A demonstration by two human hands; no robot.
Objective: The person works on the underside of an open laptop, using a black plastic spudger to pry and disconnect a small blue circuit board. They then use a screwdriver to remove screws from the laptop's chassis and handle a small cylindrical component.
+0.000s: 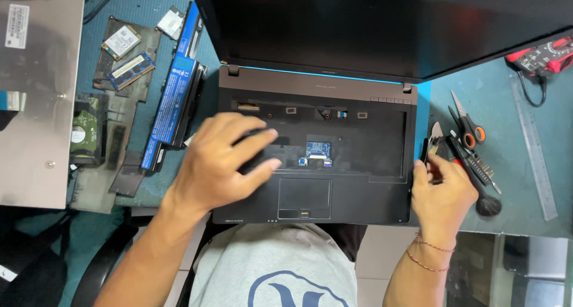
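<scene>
While the far left of the teal table (pixel 495 104) carries a grey metal panel (pixel 36 104), the parts beside it lie spread out: a bare hard drive (pixel 80 134), two small circuit cards (pixel 125 56), and a long black and blue battery pack (pixel 173 104) lying just beside the laptop's left edge. The laptop (pixel 352 187) itself sits open in front of the person, its keyboard already out, so the bare tray shows a small blue circuit board (pixel 318 149) and ribbon connectors above the touchpad (pixel 304 195). The left hand (pixel 218 163) rests on the left part of that tray, its fingers (pixel 262 163) curled loosely around something dark; what it is I cannot tell, as the hand is blurred and hides it. The right hand (pixel 441 193) sits at the laptop's right edge, touching the case, with its fingers pressed together around a slim dark tool (pixel 425 150). Past it lie pliers (pixel 436 137), orange-handled scissors (pixel 468 125), a brush (pixel 486 202), a clear ruler (pixel 534 152) and a red meter (pixel 543 56). By my judgement the step in hand is stripping the upper case with the keyboard removed. A next move would call for freeing the remaining ribbon cables gently before any prying at the case seam, keeping the tool tip away from the small board.
</scene>
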